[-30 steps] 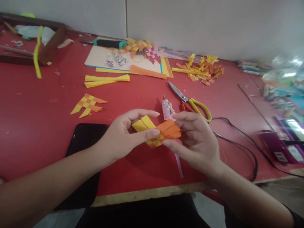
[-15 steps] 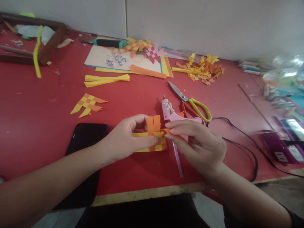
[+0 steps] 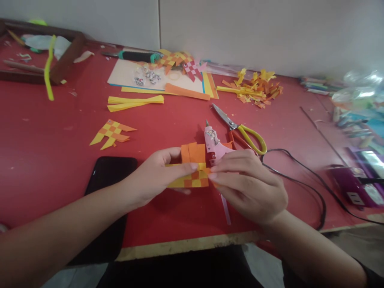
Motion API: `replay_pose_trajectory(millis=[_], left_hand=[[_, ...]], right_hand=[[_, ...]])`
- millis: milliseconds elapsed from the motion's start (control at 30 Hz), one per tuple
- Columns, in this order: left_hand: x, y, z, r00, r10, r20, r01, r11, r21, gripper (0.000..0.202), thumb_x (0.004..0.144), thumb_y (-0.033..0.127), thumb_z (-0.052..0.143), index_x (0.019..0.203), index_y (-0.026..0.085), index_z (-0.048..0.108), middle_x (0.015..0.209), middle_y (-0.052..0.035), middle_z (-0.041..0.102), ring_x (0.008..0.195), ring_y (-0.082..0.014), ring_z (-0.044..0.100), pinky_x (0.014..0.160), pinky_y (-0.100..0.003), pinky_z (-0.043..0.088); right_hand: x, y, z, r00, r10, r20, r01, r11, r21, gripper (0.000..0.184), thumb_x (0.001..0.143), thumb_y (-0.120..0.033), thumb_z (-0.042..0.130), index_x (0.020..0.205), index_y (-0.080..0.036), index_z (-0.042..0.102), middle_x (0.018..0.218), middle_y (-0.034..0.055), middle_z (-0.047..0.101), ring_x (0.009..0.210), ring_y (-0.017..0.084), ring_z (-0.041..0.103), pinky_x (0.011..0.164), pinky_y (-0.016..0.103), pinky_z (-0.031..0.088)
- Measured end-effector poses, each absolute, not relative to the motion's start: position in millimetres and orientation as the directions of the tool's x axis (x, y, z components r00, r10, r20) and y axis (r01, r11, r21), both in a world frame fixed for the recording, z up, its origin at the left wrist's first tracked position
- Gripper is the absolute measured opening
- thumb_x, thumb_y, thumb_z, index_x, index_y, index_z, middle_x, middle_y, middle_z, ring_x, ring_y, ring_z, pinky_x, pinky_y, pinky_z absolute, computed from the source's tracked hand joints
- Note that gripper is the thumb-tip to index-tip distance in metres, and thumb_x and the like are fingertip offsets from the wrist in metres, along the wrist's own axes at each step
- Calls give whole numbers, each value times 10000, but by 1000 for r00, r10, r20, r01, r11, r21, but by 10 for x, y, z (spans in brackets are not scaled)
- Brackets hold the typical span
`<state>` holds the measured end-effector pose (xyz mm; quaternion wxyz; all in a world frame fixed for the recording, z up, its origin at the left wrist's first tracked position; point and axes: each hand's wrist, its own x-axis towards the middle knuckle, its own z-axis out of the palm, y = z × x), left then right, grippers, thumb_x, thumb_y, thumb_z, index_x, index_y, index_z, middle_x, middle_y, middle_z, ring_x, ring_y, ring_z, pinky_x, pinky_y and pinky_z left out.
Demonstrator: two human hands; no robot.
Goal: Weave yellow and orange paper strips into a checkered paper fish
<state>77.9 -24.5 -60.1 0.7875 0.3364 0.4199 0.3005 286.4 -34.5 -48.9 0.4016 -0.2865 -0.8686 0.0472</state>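
Note:
Woven orange and yellow paper strips (image 3: 195, 182) form a small checkered piece in front of me. My left hand (image 3: 162, 170) grips it from the left, thumb across its front and fingers behind. Orange strip ends stand up above the weave. At its right edge, my right hand (image 3: 249, 182) pinches an orange paper strip (image 3: 207, 171) between thumb and fingers. Directly behind my right hand lies a pink glue gun (image 3: 213, 142), partly covered, its clear glue stick pointing toward me. Scissors (image 3: 240, 128) with yellow and red handles lie just beyond.
A black phone (image 3: 108, 176) lies under my left forearm. A finished paper fish (image 3: 112, 132) and yellow strips (image 3: 135, 102) are farther left. Behind are paper sheets (image 3: 123, 74), paper scraps (image 3: 261, 90) and a wooden frame (image 3: 69, 52). A black cord (image 3: 312, 186) crosses the right side.
My right hand has turned and brought the orange strip down against the weave's right edge. The left thumb sits higher, and more orange strip ends show above the weave.

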Motion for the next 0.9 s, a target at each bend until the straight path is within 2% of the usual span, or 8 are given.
replay_pose_trajectory(millis=[200, 367, 433, 500, 600, 700, 800, 900], left_hand=[[773, -243, -589, 493, 759, -426, -224, 584, 780, 229, 768, 293, 813, 961, 208, 721, 825, 29, 701, 695, -81, 670, 599, -155, 572], [764, -240, -611, 518, 756, -400, -212, 567, 796, 274, 736, 243, 841, 978, 219, 715, 831, 35, 725, 713, -81, 694, 633, -148, 576], [767, -232, -618, 501, 764, -408, -209, 564, 799, 278, 731, 237, 844, 976, 221, 713, 829, 39, 725, 709, -87, 701, 611, -146, 576], [767, -224, -620, 474, 776, -417, -207, 558, 804, 310, 723, 231, 850, 997, 225, 705, 872, 33, 736, 726, -96, 710, 597, -144, 575], [756, -216, -621, 420, 811, -408, -207, 523, 827, 338, 730, 245, 848, 1030, 230, 693, 943, 19, 750, 775, -108, 722, 606, -138, 574], [736, -211, -627, 385, 835, -393, -193, 490, 850, 358, 747, 282, 836, 1067, 229, 684, 988, 1, 751, 814, -122, 725, 628, -145, 579], [723, -213, -632, 363, 848, -387, -186, 473, 861, 388, 755, 304, 828, 1102, 232, 672, 1031, -11, 744, 841, -136, 724, 641, -161, 584], [724, -222, -629, 322, 864, -386, -163, 453, 876, 397, 757, 302, 823, 1113, 223, 666, 1036, -26, 741, 847, -148, 722, 645, -175, 582]], right_hand=[[2833, -330, -529, -545, 483, 685, 374, 872, -317, 274, 787, -8, 656, 1010, -163, 617, 822, 35, 717, 794, 158, 668, 727, 340, 594], [2852, -316, -527, -585, 460, 668, 325, 888, -327, 365, 752, 13, 611, 1073, -160, 590, 913, 56, 710, 869, 180, 658, 772, 359, 579], [2915, -279, -503, -566, 502, 654, 399, 861, -316, 345, 750, -15, 570, 1053, -176, 601, 979, 75, 691, 912, 206, 651, 809, 401, 559], [3013, -223, -493, -507, 620, 599, 593, 755, -279, 349, 751, -38, 527, 1054, -191, 611, 1024, 94, 667, 951, 241, 633, 840, 452, 528], [3177, -135, -537, -431, 819, 379, 840, 518, -162, 437, 774, -56, 459, 1173, -185, 583, 1111, 130, 630, 1051, 300, 578, 902, 522, 479], [3289, -83, -632, -443, 873, 205, 882, 465, -75, 462, 790, -87, 442, 1226, -167, 573, 1166, 146, 588, 1158, 332, 513, 959, 536, 451], [3315, -57, -704, -445, 878, 176, 887, 459, -44, 407, 786, -129, 485, 1171, -155, 614, 1092, 142, 601, 1161, 349, 506, 934, 529, 472], [3300, -47, -693, -427, 853, 301, 877, 471, -91, 385, 734, -131, 518, 1095, -185, 642, 987, 108, 647, 1039, 328, 581, 878, 526, 503]])
